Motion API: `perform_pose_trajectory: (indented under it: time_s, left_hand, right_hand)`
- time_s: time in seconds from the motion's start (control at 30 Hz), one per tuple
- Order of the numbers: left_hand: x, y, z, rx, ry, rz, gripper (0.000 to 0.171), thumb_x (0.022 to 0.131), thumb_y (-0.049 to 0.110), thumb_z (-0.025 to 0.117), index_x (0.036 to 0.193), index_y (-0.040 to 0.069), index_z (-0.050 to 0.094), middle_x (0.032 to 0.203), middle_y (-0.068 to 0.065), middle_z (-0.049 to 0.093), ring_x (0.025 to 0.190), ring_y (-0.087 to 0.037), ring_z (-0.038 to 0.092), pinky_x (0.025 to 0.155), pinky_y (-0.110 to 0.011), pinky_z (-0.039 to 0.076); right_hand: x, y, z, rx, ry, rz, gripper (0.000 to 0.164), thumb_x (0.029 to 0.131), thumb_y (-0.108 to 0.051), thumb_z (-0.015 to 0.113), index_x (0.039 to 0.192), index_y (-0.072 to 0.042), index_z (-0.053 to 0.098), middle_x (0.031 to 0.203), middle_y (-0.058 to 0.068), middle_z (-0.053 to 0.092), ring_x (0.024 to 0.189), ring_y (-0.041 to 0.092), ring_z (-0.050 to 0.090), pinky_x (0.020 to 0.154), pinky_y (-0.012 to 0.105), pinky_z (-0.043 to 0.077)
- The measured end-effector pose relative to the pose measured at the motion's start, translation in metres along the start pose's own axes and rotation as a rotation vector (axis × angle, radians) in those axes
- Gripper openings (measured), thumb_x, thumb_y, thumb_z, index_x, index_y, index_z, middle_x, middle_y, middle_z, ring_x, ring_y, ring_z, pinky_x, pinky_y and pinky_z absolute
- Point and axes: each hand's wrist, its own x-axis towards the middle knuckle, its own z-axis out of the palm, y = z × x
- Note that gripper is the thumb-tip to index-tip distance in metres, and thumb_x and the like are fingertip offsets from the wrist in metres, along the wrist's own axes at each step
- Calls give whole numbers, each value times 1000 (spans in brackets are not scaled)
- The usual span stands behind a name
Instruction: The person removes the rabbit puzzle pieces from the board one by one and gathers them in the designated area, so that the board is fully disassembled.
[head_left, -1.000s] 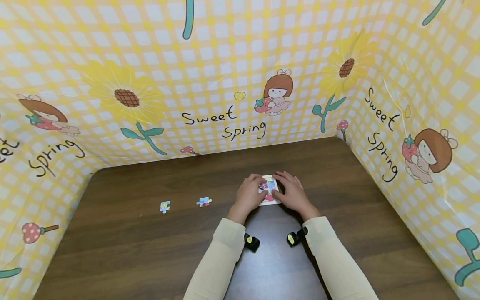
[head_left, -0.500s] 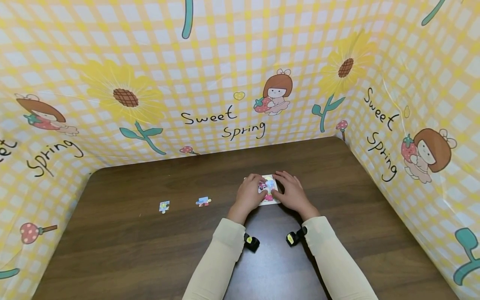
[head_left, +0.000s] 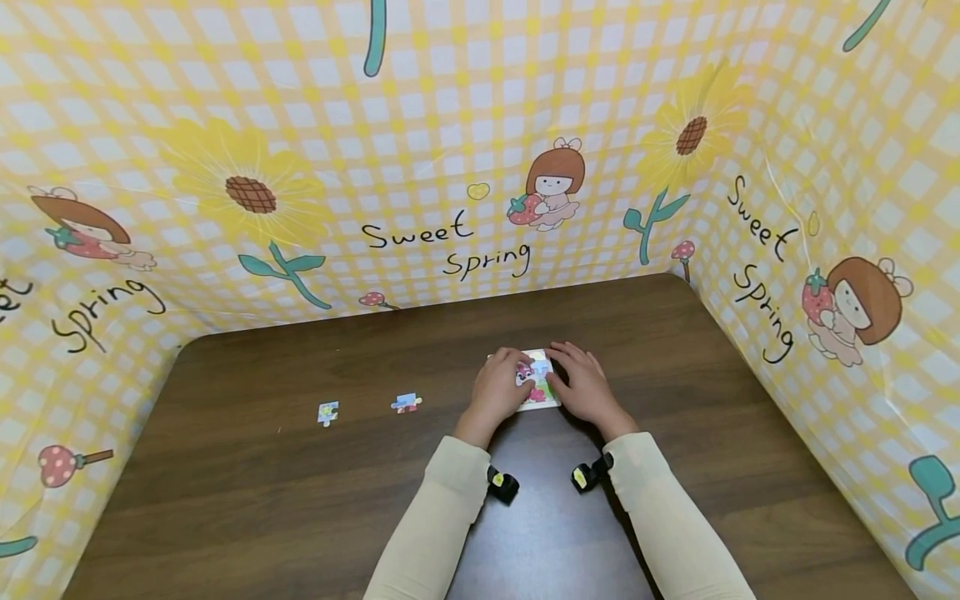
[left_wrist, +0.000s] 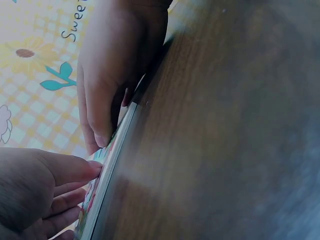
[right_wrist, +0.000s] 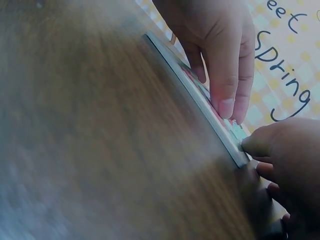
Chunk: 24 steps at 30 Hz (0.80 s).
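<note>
A small jigsaw puzzle in a white-edged tray lies flat on the table, its picture showing blue, green and pink. Over its left part rests my left hand, its thumb on the picture. At the right edge is my right hand, thumb touching the puzzle and other fingers extended beyond the far right corner. In the left wrist view the tray's side edge shows beside the left thumb. From the right wrist, the left hand's fingers point down onto the picture. Much of the puzzle is hidden under the hands.
Two loose jigsaw pieces lie to the left on the brown wooden table: a blue and red one and, farther left, a blue one with yellow. A yellow checked cloth hangs behind and at both sides.
The right thumb has shifted slightly up and to the right, baring more of the green and pink picture. The left hand, tray and loose pieces keep their places.
</note>
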Motion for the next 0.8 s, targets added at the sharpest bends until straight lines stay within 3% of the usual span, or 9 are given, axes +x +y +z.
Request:
perform_pose_trajectory:
  time_s: [0.8]
  left_hand:
    - [-2, 2, -2, -24, 3, 13, 33, 88, 26, 72, 119, 13, 66, 127, -9, 56, 121, -28, 51, 100, -45, 42]
  right_hand:
    - [1, 4, 3, 1, 5, 1, 46, 97, -24, 60, 140, -9, 53, 147, 12, 45, 141, 33, 30, 114, 57, 14]
